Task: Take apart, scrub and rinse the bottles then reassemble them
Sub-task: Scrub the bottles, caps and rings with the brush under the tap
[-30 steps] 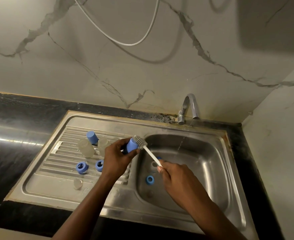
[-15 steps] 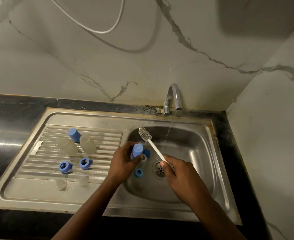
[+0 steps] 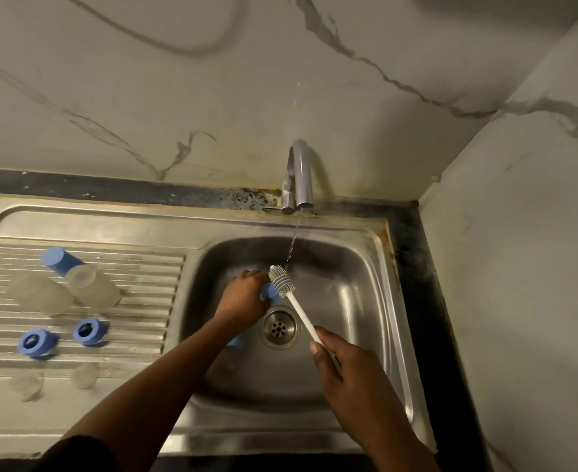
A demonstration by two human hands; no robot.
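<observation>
My left hand [image 3: 241, 299] grips a blue bottle cap [image 3: 270, 292] low over the sink basin [image 3: 355, 301]. My right hand [image 3: 342, 366] holds the white handle of a bottle brush [image 3: 289, 294], whose grey bristle head lies against the cap just under a thin stream from the tap [image 3: 298, 175]. On the drainboard [image 3: 134, 267] lie two clear bottle bodies [image 3: 91, 287], another blue cap [image 3: 57, 261], two blue collar rings [image 3: 88, 331] and two clear teats [image 3: 83, 374]. A blue part [image 3: 233, 342] peeks out beside my left forearm in the basin.
The drain [image 3: 278, 328] sits in the middle of the basin. A marble wall runs behind the sink and another closes in on the right. Black countertop [image 3: 420, 253] frames the steel sink.
Both hands moved deeper into the basin toward the tap. The brush head dropped from above the cap to lie against it, under the water stream. My view shifted right and down.
</observation>
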